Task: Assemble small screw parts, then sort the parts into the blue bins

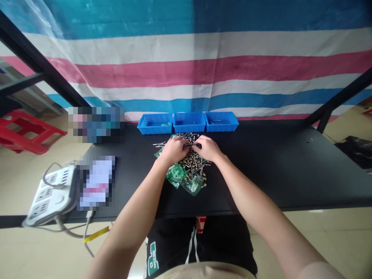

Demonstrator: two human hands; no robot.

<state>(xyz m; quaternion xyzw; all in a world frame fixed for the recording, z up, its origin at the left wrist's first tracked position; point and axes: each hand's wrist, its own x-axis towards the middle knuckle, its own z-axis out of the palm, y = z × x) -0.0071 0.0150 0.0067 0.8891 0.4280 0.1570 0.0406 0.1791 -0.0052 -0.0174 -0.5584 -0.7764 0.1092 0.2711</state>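
A heap of small metal hardware [192, 162] lies on the black tabletop, with thin silver shanks like rivets and brass-coloured pieces mixed together. My left hand [176, 149] is over the heap's left side, its fingers curled down into it. Facing it, my right hand [207, 148] has its fingers bent and pressed together at the upper part of the heap. The fingertips nearly meet, and whatever they pinch is too small to make out. At the near side of the heap lie a green plastic packet [176, 174] and a clear greenish packet [194, 184] with pale pieces inside.
Three blue bins stand behind the heap: the left bin [155, 128], middle bin [189, 127] and right bin [222, 126], each with a few small pieces. A white power strip [50, 195] and a blurred phone-like item [97, 184] with a cable lie left. Striped sheeting [186, 73] hangs behind.
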